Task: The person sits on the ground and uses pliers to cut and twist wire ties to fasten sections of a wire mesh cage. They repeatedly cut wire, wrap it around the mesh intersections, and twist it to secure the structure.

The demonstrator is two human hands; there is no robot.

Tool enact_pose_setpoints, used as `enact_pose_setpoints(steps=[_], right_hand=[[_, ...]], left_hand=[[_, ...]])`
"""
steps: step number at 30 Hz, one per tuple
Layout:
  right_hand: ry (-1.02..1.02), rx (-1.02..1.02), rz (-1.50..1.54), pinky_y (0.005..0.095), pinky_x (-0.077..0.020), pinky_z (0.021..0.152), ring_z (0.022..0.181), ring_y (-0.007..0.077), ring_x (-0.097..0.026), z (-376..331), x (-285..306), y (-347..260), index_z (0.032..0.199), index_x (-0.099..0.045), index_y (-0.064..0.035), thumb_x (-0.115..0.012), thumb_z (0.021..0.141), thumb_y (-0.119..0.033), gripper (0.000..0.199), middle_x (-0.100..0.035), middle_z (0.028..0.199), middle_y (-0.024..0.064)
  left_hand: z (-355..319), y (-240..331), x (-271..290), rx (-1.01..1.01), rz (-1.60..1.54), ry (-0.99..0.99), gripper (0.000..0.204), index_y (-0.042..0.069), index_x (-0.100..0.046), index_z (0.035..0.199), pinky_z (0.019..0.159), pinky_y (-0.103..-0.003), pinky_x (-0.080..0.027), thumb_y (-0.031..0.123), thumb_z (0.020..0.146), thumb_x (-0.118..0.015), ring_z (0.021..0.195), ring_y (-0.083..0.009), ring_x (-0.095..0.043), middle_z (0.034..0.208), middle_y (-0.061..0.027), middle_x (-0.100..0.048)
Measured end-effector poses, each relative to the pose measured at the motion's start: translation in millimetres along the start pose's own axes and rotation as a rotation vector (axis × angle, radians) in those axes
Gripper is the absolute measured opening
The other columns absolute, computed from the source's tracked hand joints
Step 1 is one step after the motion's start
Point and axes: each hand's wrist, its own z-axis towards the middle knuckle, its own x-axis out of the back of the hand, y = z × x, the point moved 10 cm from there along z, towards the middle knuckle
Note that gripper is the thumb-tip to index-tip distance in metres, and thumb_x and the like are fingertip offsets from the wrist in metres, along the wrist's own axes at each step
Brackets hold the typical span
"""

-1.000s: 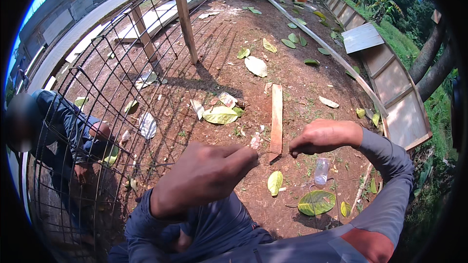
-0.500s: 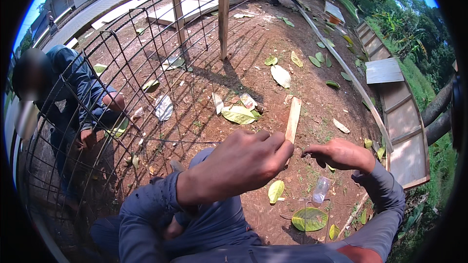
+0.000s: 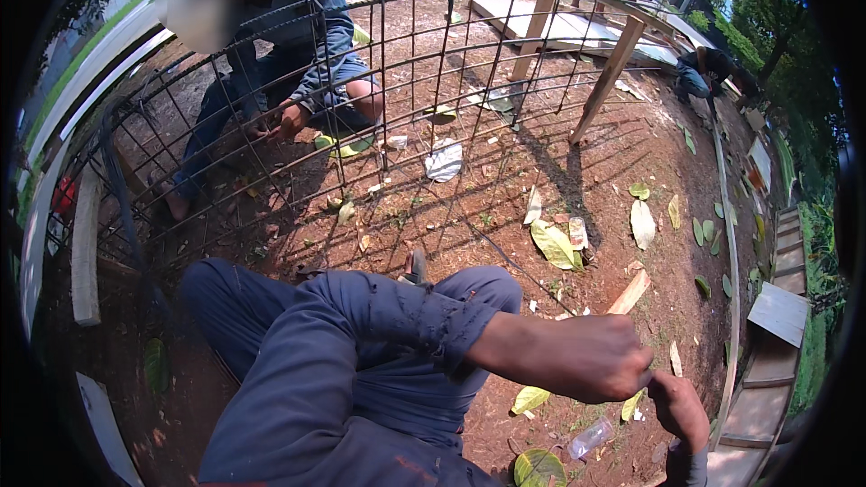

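My left hand (image 3: 577,359) is closed in a fist, reaching across to the right over the soil. My right hand (image 3: 682,408) meets it at the fingertips, its fingers curled in. Whatever is pinched between them is too small or too hidden to name. A thin dark strand (image 3: 519,263), like wire or cord, runs from near the rebar cage toward my left hand; whether I grip it is unclear. Just beyond that hand lies a short wood piece (image 3: 630,292). Below the hands are a clear plastic cup (image 3: 591,438) and a yellow-green leaf (image 3: 530,399).
A long rebar cage (image 3: 415,63) arcs across the far side, with a wooden post (image 3: 609,81) by it. Behind it a co-worker (image 3: 307,45) crouches, hands near the bars. Two more people are farther off. A long wood strip (image 3: 729,289) and panels (image 3: 778,314) lie right.
The view has swung left, so the scene sits farther right. My hands, apart before, now meet at the fingertips. My right forefinger, stretched out earlier, is curled in.
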Motion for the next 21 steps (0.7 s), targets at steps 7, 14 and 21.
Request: enact_pose_setpoints(steps=[7, 14, 21], right_hand=[[-0.007, -0.04, -0.151, 0.041, -0.0539, 0.068, 0.067, 0.0324, -0.066, -32, 10, -48, 0.11, -0.072, -0.0085, -0.064, 0.092, -0.005, 0.02, -0.069, 0.078, 0.0125], [0.576, 0.235, -0.523, 0.0411, -0.0523, 0.076, 0.084, 0.0315, -0.066, -27, 90, -86, 0.102, -0.069, -0.0048, -0.068, 0.083, 0.005, 0.021, -0.067, 0.088, 0.0124], [0.271, 0.034, -0.163, 0.0391, -0.0404, 0.057, 0.06, 0.0251, -0.053, 38, 12, 9, 0.111, -0.071, -0.0047, -0.052, 0.104, -0.021, 0.026, -0.055, 0.069, 0.0136]], left_hand=[[-17, -71, -48, 0.102, 0.007, 0.018, 0.011, 0.001, -0.065, 0.083, 0.061, -0.043, -0.054, 0.012, 0.08, -0.067, 0.067, -0.0271, -0.067, 0.075, -0.0074, -0.061], [-38, 0, -54, 0.15, -0.399, -0.272, 0.015, -0.007, -0.064, 0.084, 0.06, -0.046, -0.057, 0.008, 0.085, -0.062, 0.064, -0.0376, -0.068, 0.072, -0.019, -0.063], [-16, -22, 47, 0.239, 0.043, -0.107, 0.018, -0.005, -0.062, 0.09, 0.057, -0.041, -0.056, 0.009, 0.081, -0.068, 0.066, -0.0291, -0.07, 0.077, -0.0128, -0.063]])
